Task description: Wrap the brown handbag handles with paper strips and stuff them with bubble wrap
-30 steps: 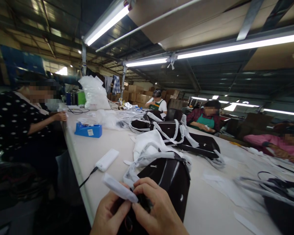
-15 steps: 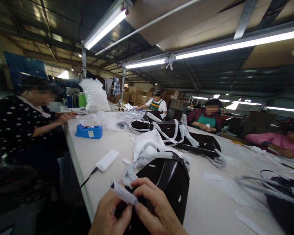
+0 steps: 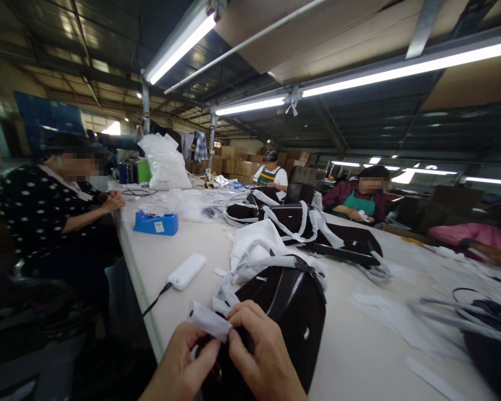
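Our left hand and right hand pinch the white, papery, rolled strip, maybe around something dark, so let's keep it smooth.

L hand & R hand, bare

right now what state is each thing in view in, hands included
left hand, pinching white wrap
right hand, pinching white wrap
white wrap, curled
nearest black bag, lying on table
white device, lying flat, cable attached
blue tape dispenser, upright
plastic sack, bulging, upright
ceiling tube light, lit
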`<action>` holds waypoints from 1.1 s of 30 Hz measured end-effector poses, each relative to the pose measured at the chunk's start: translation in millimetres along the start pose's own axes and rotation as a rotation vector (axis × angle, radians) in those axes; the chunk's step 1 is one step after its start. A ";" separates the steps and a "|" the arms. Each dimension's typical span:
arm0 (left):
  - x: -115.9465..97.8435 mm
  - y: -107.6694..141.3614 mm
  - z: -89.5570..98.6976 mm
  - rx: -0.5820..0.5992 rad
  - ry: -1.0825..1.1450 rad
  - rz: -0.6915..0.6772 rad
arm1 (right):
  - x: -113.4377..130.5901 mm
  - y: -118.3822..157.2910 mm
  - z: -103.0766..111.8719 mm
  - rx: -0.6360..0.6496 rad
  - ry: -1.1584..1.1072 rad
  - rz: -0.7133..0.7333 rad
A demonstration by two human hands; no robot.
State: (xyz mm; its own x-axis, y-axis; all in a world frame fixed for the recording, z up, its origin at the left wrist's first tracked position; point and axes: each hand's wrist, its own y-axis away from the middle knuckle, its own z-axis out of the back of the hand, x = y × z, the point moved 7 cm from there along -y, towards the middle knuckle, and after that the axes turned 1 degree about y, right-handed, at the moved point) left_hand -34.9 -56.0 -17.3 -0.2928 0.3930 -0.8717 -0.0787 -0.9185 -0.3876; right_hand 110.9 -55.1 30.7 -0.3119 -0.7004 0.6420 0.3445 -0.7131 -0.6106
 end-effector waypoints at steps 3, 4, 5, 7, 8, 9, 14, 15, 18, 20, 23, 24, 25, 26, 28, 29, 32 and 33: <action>-12.6 -12.7 3.1 0.140 -0.029 -0.078 | -1.3 -1.4 0.8 0.025 -0.043 -0.046; -19.5 -17.3 1.6 0.201 -0.035 -0.127 | -1.8 -2.0 1.1 0.033 -0.063 -0.062; -26.0 -21.6 -0.2 0.250 -0.029 -0.173 | -2.2 -2.5 1.5 0.039 -0.081 -0.076; -36.0 -28.7 -2.9 0.290 0.020 -0.250 | -2.9 -3.5 2.2 0.046 -0.104 -0.095; -38.4 -31.2 -4.7 0.295 0.054 -0.272 | -3.0 -3.8 2.4 0.049 -0.106 -0.100; -38.9 -32.9 -6.7 0.296 0.091 -0.274 | -3.0 -4.0 2.5 0.052 -0.102 -0.101; -23.1 -33.9 -14.4 0.233 0.284 -0.064 | -1.4 -4.1 3.5 0.059 -0.093 -0.099; -19.6 -33.0 -14.8 0.221 0.313 -0.012 | -0.6 -4.0 3.4 0.061 -0.100 -0.092; -12.3 -28.6 -19.4 0.278 0.357 0.140 | 1.7 -3.6 1.5 0.078 -0.098 -0.054; -12.3 -25.9 -20.7 0.305 0.344 0.200 | 2.1 -3.2 -0.3 0.086 -0.077 -0.031; -21.2 -25.0 -18.8 0.255 0.324 0.187 | 2.9 -2.6 -2.0 0.098 -0.042 -0.007; -24.4 -25.1 -18.5 0.229 0.317 0.176 | 4.1 -2.3 -1.6 0.102 -0.038 0.001; -27.0 -25.4 -18.6 0.204 0.305 0.167 | 5.8 -2.0 -0.4 0.102 -0.045 0.011; -28.8 -25.8 -18.9 0.182 0.290 0.161 | 7.7 -1.7 1.2 0.102 -0.062 0.016; -29.8 -27.1 -20.6 0.148 0.287 0.161 | 10.1 -0.8 4.3 0.113 -0.102 0.001; -29.7 -27.9 -21.9 0.140 0.303 0.162 | 10.1 -0.4 5.7 0.117 -0.118 -0.019; -27.5 -29.7 -26.3 0.144 0.371 0.180 | 7.6 0.7 9.1 0.105 -0.141 -0.065; -26.9 -30.1 -27.4 0.146 0.393 0.185 | 6.5 0.8 9.7 0.096 -0.152 -0.069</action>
State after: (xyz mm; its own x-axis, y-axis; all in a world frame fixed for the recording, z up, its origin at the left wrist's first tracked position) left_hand 1.5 -37.7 9.6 0.0672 0.1829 -0.9808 -0.2006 -0.9605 -0.1928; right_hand 117.8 -59.9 38.9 -0.2027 -0.6317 0.7482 0.4116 -0.7483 -0.5203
